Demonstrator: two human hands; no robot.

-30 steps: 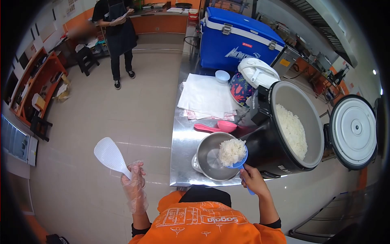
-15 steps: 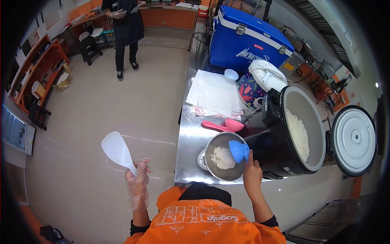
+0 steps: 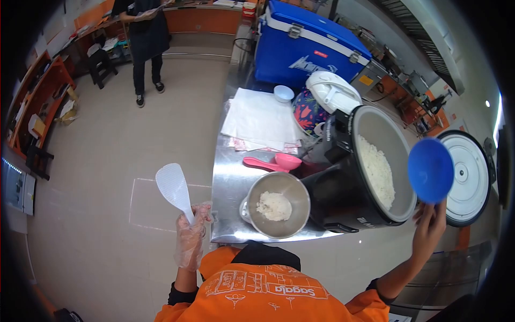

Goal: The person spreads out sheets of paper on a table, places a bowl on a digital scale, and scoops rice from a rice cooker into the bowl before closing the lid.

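Note:
My left hand [image 3: 191, 236], in a clear plastic glove, is closed round the handle of a white rice paddle [image 3: 173, 185], blade up, left of the table edge. My bare right hand [image 3: 430, 225] grips a blue scoop [image 3: 431, 169] by its handle, raised at the right beside the cooker's open mouth. A metal bowl [image 3: 296, 214] stands on a white scale [image 3: 245, 210] and has a mound of cooked rice [image 3: 274, 206] in it. More rice [image 3: 377, 172] lies inside the large black rice cooker [image 3: 338, 196].
A pink scoop [image 3: 287, 161] lies behind the bowl, near stacked white paper [image 3: 260, 118] and a small light-blue bowl [image 3: 284, 93]. Farther back are a patterned small rice cooker [image 3: 309, 112] and a blue cooler box [image 3: 306, 51]. The big cooker's lid [image 3: 465, 188] hangs open at right. Another person [image 3: 147, 43] stands far left.
My right hand has carried the blue scoop from over the metal bowl up and right, past the cooker. The paddle in my left hand has shifted slightly right. The whole view has turned somewhat.

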